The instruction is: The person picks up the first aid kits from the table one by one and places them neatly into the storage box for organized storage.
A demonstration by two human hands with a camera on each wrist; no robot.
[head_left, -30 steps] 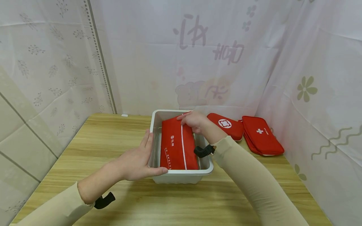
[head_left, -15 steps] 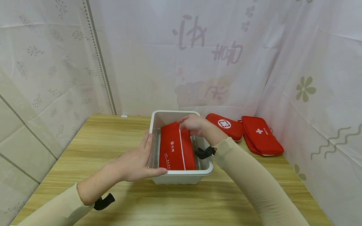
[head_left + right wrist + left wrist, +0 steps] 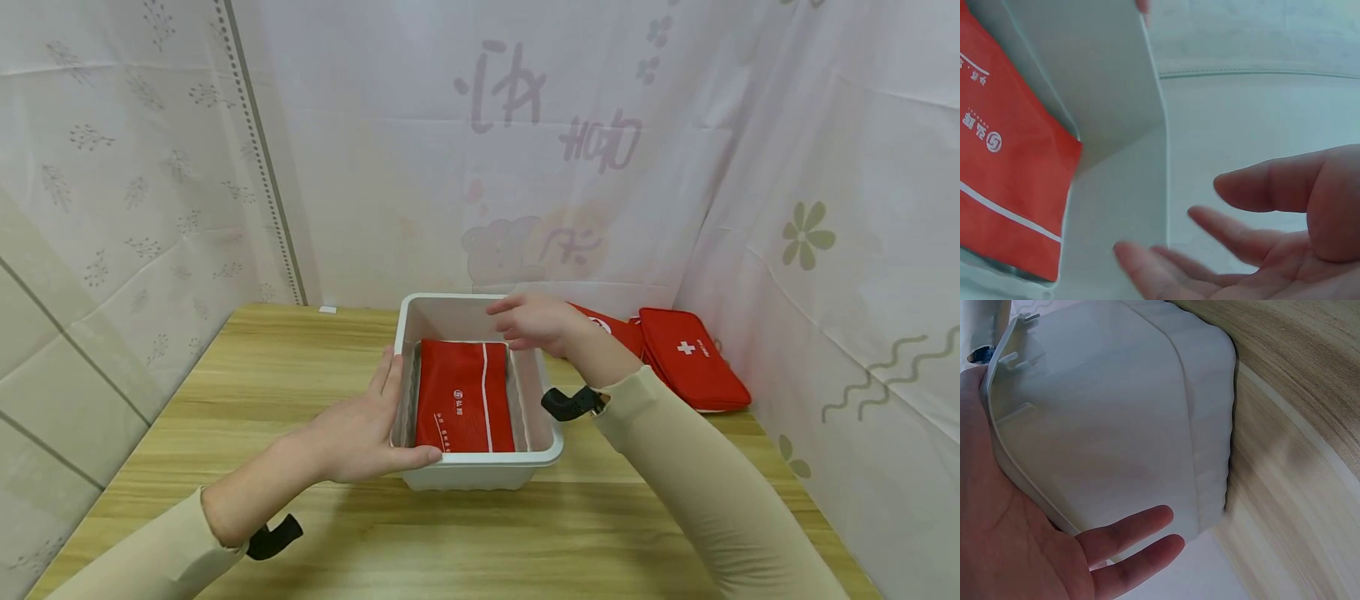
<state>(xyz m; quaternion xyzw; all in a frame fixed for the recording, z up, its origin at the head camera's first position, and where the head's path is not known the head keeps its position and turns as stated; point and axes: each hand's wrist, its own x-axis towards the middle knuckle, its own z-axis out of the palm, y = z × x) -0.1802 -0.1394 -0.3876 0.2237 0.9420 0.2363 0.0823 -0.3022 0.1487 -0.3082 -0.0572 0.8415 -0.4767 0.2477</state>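
A red fabric pouch [image 3: 465,400] with white print and a white stripe lies flat in the bottom of a white plastic bin [image 3: 502,458]. My left hand [image 3: 356,433] rests against the bin's left front corner. Its thumb lies along the front rim, and its straight fingers reach over the left side. In the left wrist view, two fingers extend along the bin's outer wall [image 3: 1110,425]. Over the bin's right rear rim hovers my right hand [image 3: 543,325], empty, its fingers spread apart in the right wrist view. The pouch [image 3: 1016,156] is apart from them.
Behind and right of the bin lie a red case [image 3: 618,325], partly covered by my right hand, and a red first-aid pouch [image 3: 690,354] with a white cross. A small white piece [image 3: 327,309] sits at the wooden table's [image 3: 315,367] back edge. Printed curtains surround the table.
The red pouch's far end has dropped from a tilt to flat in the bin. My right hand has let go and moved up and right. The left hand stays put.
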